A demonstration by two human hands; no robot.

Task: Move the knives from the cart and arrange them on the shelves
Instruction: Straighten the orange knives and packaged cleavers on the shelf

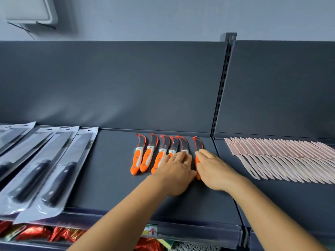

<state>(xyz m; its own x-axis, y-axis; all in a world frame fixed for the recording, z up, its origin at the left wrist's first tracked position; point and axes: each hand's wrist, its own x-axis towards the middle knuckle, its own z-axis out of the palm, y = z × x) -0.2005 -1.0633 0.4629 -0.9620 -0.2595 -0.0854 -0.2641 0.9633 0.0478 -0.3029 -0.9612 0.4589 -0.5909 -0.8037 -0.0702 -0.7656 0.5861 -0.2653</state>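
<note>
Six knives [150, 156]: looked light, stiff, curved; best taken by orange handles.
Left hand [175, 173]: lay flat, fingers spread, on them.
Right hand [213, 169]: lay loosely over the sixth, not clamped.

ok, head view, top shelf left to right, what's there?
Packaged black-handled knives → row of orange-handled curved knives → left hand → right hand, resting on the last orange knife → shelf upright → row of pink knives.

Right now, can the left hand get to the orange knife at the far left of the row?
Probably yes. The left hand lies flat on the same row, and only bare shelf and neighbouring knives separate it from the far-left orange knife.
</note>
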